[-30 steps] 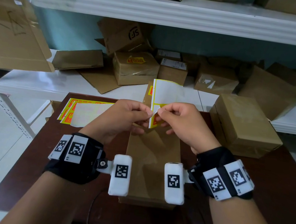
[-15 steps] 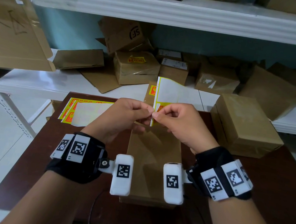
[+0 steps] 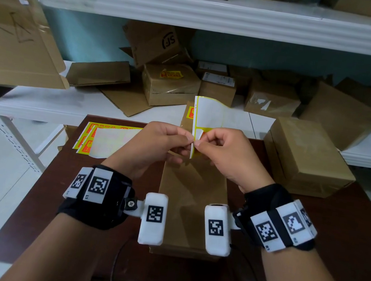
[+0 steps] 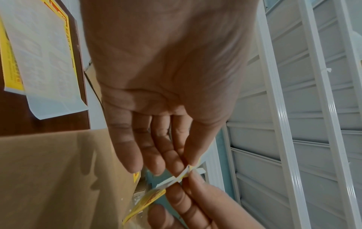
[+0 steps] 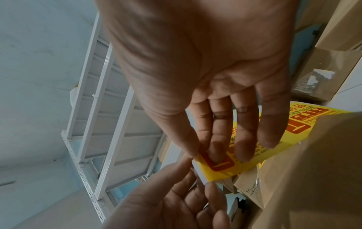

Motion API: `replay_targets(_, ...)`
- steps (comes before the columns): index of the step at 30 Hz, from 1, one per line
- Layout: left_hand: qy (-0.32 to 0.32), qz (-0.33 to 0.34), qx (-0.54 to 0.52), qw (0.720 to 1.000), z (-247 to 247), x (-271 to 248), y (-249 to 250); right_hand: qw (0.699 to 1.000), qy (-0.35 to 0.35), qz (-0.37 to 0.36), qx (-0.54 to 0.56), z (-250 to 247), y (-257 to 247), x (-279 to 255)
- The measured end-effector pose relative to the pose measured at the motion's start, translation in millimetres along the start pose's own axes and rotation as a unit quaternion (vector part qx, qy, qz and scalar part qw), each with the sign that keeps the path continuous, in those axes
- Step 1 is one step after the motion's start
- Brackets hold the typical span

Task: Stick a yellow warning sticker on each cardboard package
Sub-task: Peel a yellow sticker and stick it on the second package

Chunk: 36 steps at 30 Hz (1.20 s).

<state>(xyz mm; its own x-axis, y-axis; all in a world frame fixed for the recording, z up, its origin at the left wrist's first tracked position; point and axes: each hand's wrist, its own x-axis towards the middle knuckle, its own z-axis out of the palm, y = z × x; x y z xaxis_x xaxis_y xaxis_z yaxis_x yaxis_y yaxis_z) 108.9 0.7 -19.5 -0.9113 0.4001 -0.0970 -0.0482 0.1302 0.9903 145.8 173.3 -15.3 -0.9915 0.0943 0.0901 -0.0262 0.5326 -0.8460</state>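
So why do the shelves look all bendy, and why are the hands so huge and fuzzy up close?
Head view: the wide lens bows the white metal shelf. Left wrist view: the left hand fills the frame, with soft fingertips. Right wrist view: the right hand shades the yellow warning sticker.

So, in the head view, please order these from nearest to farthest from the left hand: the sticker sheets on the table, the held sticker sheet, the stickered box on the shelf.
From the left hand:
1. Held sticker sheet, pinched at its fingertips.
2. Sticker sheets on the table, just to its left.
3. Stickered box, behind on the shelf.
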Motion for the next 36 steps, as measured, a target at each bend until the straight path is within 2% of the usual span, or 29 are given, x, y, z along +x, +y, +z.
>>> replay_targets(26,0.004,0.002,-0.017,1.000,-3.2,0.2,2.3,1.000,-0.001,0.006,0.004,-4.1,0.1,0.7)
replay_targets(36,-0.018,-0.003,-0.029,0.999,-0.5,-0.3,2.1,1.000,0.001,0.003,0.010,-1.9,0.0,1.6)
